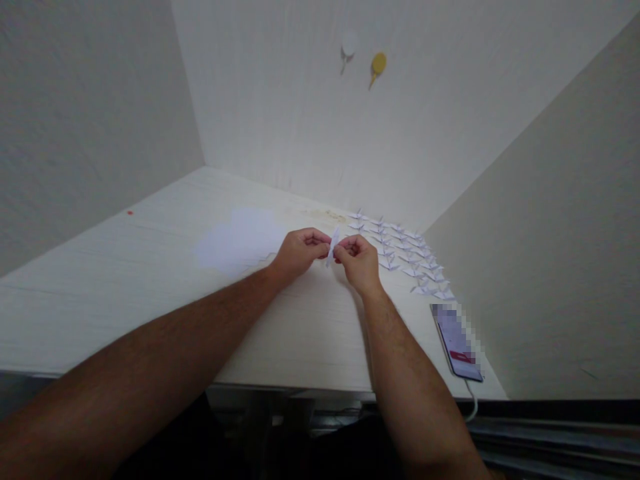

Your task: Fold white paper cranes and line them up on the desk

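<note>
Between my two hands, a little above the table, is a small folded piece of white paper (pixel 333 247), narrow and pointed at its ends. My left hand (pixel 303 252) pinches it from the left with thumb and fingertips. From the other side my right hand (pixel 358 259) grips it the same way. Its exact folds are too small to make out. Several white paper cranes (pixel 409 255) stand in rows just beyond and to the right of my right hand. Left of my left hand lie white paper sheets (pixel 240 237).
A phone (pixel 457 343) with a white cable (pixel 472 403) lies near the table's front right edge. Walls enclose the white table (pixel 295 333) at the back and sides. A white hook (pixel 349 45) and a yellow hook (pixel 379 64) are on the back wall.
</note>
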`<state>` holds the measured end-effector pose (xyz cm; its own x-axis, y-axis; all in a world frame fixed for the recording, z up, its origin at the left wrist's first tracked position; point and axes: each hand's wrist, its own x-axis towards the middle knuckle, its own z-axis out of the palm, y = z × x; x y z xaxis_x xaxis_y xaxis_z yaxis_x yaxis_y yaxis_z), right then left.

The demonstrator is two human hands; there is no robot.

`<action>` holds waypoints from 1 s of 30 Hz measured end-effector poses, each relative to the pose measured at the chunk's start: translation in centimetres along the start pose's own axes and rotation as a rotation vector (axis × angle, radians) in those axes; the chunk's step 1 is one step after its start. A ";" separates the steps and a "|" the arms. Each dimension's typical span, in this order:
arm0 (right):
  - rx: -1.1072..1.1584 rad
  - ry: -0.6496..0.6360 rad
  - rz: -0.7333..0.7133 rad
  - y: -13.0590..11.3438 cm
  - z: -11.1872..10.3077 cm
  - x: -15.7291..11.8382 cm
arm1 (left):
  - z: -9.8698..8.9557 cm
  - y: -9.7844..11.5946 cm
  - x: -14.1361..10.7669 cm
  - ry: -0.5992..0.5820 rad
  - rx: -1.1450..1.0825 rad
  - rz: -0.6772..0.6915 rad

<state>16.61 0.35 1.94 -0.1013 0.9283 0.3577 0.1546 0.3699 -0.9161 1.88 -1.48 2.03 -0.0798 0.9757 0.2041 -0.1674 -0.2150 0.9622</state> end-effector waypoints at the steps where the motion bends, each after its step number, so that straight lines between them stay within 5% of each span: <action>1: -0.014 -0.003 -0.008 0.1 0.0 0.0 | 0.0 0.0 0.0 0.004 0.002 0.003; 18: -0.064 -0.041 0.002 -0.9 -0.1 -0.3 | -0.3 0.1 0.0 -0.011 0.145 0.035; 30: 0.012 -0.053 0.025 -0.2 -0.3 -0.1 | -0.7 -0.5 0.2 -0.106 -0.018 -0.012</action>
<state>16.88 0.20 2.09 -0.1494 0.9337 0.3253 0.1463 0.3463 -0.9266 1.21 -1.22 1.48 0.0270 0.9771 0.2112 -0.1853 -0.2027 0.9615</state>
